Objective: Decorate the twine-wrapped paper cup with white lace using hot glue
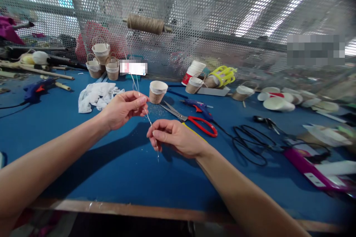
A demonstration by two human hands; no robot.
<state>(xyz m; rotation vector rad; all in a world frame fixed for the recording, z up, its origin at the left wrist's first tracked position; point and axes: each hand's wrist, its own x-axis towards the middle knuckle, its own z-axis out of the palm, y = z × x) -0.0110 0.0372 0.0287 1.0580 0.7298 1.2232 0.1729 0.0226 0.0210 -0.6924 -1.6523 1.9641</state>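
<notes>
A thin, pale twisted strand, wire or cord, (pixel 149 117) runs between my two hands above the blue table. My left hand (pixel 125 108) pinches it higher up, and its loose ends rise above the fingers. Lower down, my right hand (pixel 174 136) pinches the same strand near its bottom end, which hangs below the fingertips. Just beyond my hands stands a small brown cup with a white lining (pixel 157 92). Scissors with red handles (pixel 198 121) lie open behind my right hand, beside a blue glue gun (pixel 198 107).
Cups with twine handles (pixel 101 52) are stacked at the back left, near a crumpled white cloth (pixel 96 95). Another blue glue gun (pixel 39 89) lies at left. A twine spool (pixel 146 24) hangs on the mesh. Black cable (pixel 250 144) and a purple power strip (pixel 308 170) lie right.
</notes>
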